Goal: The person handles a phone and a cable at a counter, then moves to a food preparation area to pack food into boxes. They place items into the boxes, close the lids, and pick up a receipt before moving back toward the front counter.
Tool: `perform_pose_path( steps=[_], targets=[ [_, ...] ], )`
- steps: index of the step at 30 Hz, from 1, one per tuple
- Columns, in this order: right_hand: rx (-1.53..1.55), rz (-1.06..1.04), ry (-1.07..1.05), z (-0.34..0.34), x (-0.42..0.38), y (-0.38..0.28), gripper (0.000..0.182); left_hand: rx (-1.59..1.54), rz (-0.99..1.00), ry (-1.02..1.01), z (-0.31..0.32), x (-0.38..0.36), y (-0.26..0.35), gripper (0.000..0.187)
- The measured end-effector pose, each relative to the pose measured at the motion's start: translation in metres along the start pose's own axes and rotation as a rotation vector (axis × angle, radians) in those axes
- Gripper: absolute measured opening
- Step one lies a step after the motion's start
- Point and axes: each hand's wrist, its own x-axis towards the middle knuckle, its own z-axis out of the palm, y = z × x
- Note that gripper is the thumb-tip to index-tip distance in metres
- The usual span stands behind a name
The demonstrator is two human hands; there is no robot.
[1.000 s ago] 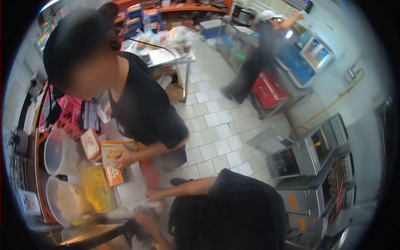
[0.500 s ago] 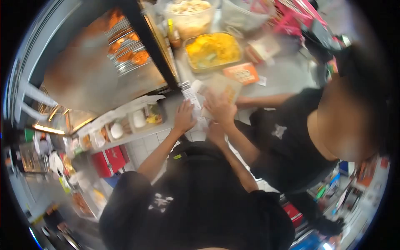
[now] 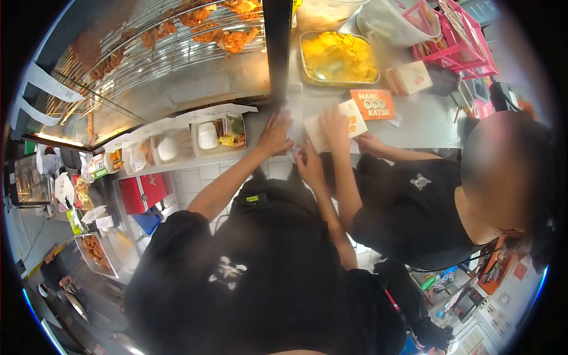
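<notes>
My left hand [image 3: 275,136] lies on the metal counter beside the display case's post, fingers stretched out. My right hand [image 3: 310,167] is lower and to the right, at the counter's front edge, its fingers bent together around something pale and small that I cannot make out. Close by, a co-worker's blurred hand [image 3: 335,129] is on a pale printed food box [image 3: 357,115], and that person's other hand [image 3: 370,144] is at the box's lower right corner. Left of my hands stand open meal boxes [image 3: 208,135] with rice and sides.
A glass display case [image 3: 276,53] holds fried chicken [image 3: 234,40] on racks. Behind the hands are a tray of yellow food [image 3: 340,56], an orange card [image 3: 373,105], a small carton [image 3: 408,78] and a pink basket [image 3: 458,44]. The co-worker [image 3: 414,207] stands close on my right.
The view has shifted, showing more of the chicken racks. The printed strip near my left hand no longer shows clearly. My right hand, partly hidden before behind the co-worker's arm, is now visible.
</notes>
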Motion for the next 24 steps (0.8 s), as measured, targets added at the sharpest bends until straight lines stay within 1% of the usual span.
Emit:
perform_pose_path(
  steps=[2, 3, 4, 6, 7, 8, 10, 11, 12, 13, 14, 16, 18, 19, 20, 22, 23, 24],
  targets=[
    [0.000, -0.053, 0.065, 0.006, 0.007, 0.003, 0.039, -0.034, 0.010, 0.037, -0.002, -0.002, -0.004, 0.066],
    [-0.035, -0.034, -0.001, 0.006, 0.008, -0.003, 0.047, -0.026, -0.014, 0.049, -0.003, -0.005, -0.003, 0.063],
    [-0.037, -0.023, -0.008, 0.013, 0.011, 0.004, 0.047, -0.035, -0.020, 0.042, -0.004, -0.008, -0.003, 0.063],
    [-0.307, -0.289, 0.040, 0.029, 0.015, 0.022, 0.046, -0.022, -0.031, 0.085, -0.005, -0.017, -0.005, 0.062],
    [-0.343, -0.296, -0.002, 0.031, 0.016, 0.026, 0.047, -0.043, -0.055, 0.086, -0.007, -0.021, -0.006, 0.058],
    [-0.339, -0.294, -0.011, 0.035, 0.018, 0.029, 0.047, -0.043, -0.064, 0.082, -0.007, -0.025, -0.006, 0.058],
    [-0.177, -0.212, -0.124, 0.046, 0.023, 0.034, 0.044, -0.153, -0.050, 0.144, -0.009, -0.033, -0.007, 0.053],
    [-0.152, -0.305, -0.077, 0.053, 0.028, 0.037, 0.040, -0.151, -0.059, 0.138, -0.010, -0.038, -0.009, 0.053],
    [-0.146, -0.299, -0.083, 0.059, 0.031, 0.039, 0.040, -0.113, -0.028, 0.064, -0.010, -0.044, -0.009, 0.052],
    [-0.083, -0.233, -0.100, 0.064, 0.034, 0.041, 0.039, -0.076, 0.005, -0.010, -0.010, -0.049, -0.010, 0.051],
    [-0.022, -0.169, -0.113, 0.069, 0.035, 0.041, 0.038, -0.075, 0.005, -0.015, -0.013, -0.052, -0.010, 0.051],
    [0.035, -0.142, -0.120, 0.060, 0.029, 0.015, 0.036, -0.037, 0.060, -0.083, -0.019, -0.059, -0.012, 0.050],
    [0.191, 0.040, -0.059, 0.054, 0.025, 0.000, 0.038, -0.011, 0.056, -0.064, -0.016, -0.063, -0.013, 0.049],
    [-0.037, -0.183, 0.078, 0.053, 0.022, 0.003, 0.039, 0.015, 0.042, -0.036, -0.015, -0.064, -0.013, 0.049],
    [-0.036, -0.180, 0.083, 0.050, 0.020, 0.000, 0.039, 0.015, 0.046, -0.039, -0.014, -0.064, -0.014, 0.049],
    [-0.415, -0.131, -0.019, 0.043, 0.014, -0.009, 0.039, -0.035, 0.030, -0.030, -0.013, -0.067, -0.014, 0.049],
    [-0.482, -0.121, -0.010, 0.045, 0.011, -0.009, 0.043, -0.111, 0.133, 0.031, -0.033, -0.065, -0.006, 0.048],
    [-0.481, -0.122, -0.016, 0.047, 0.008, -0.010, 0.043, -0.111, 0.126, 0.031, -0.044, -0.070, -0.004, 0.048]
  ],
)
